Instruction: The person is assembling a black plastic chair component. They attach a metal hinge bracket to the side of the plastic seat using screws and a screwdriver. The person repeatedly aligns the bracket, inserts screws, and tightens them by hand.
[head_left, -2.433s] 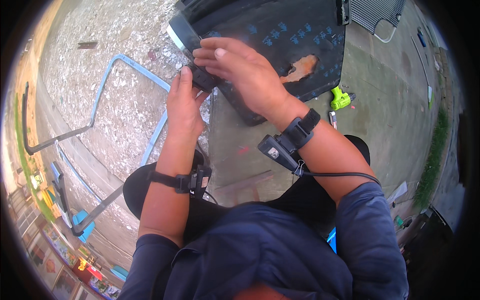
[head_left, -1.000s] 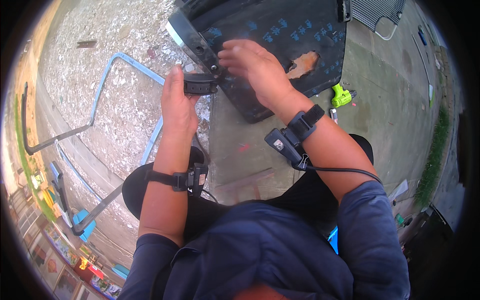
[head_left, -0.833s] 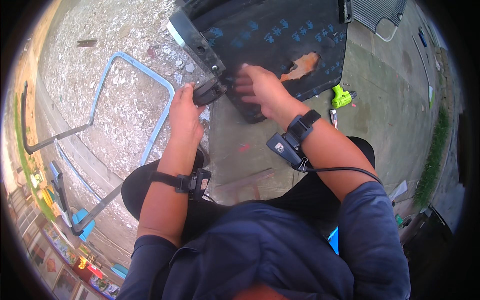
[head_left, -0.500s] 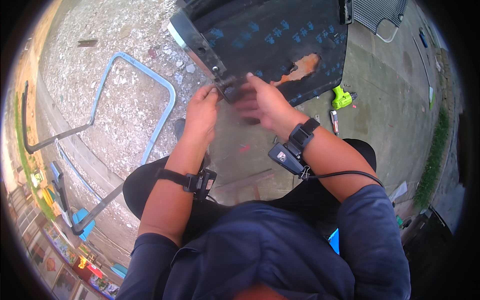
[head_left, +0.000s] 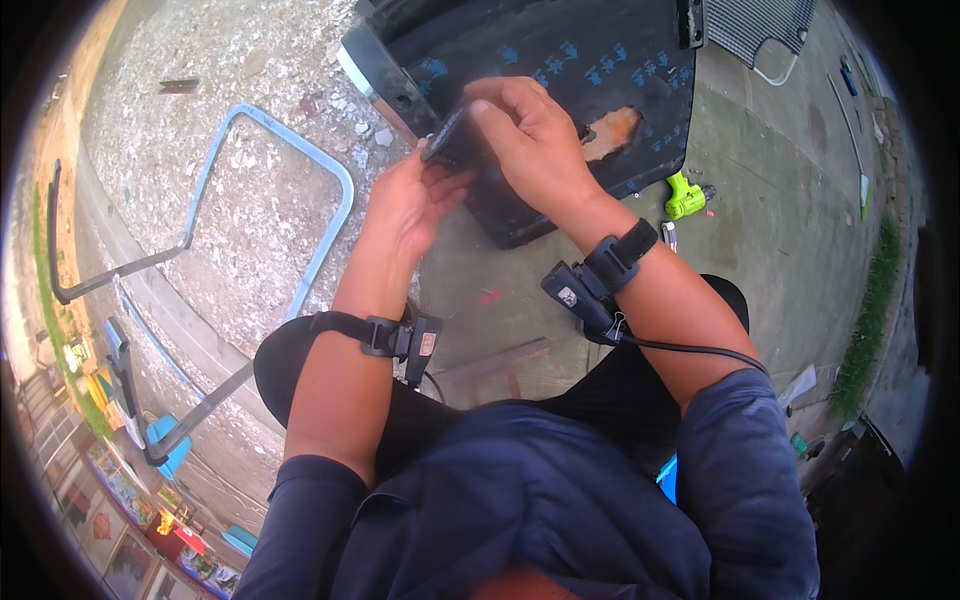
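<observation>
In front of me lies an upturned seat-like piece covered in black cloth (head_left: 600,90) with blue printed marks. A ragged hole in the cloth bares an orange-brown patch (head_left: 611,135). A bright metal edge and a dark bracket (head_left: 400,92) run along its left side. My left hand (head_left: 408,205) holds the near left corner of the cloth, thumb on its raised edge and fingers curled underneath. My right hand (head_left: 535,145) lies over the same raised flap (head_left: 455,135), its thumb and bent fingers closed on it. What lies under the right fingers is hidden.
A lime-green power drill (head_left: 686,196) lies right of the black piece, near a small tube-like item (head_left: 669,236). A bent metal tube frame (head_left: 340,200) rests on rubble at left. Farther right stands a woven mesh chair part (head_left: 765,30). A cable runs along my right forearm.
My right hand has moved up and closed over the cloth edge. The near left corner of the cloth is now lifted and folded up, and my left hand has shifted slightly left.
</observation>
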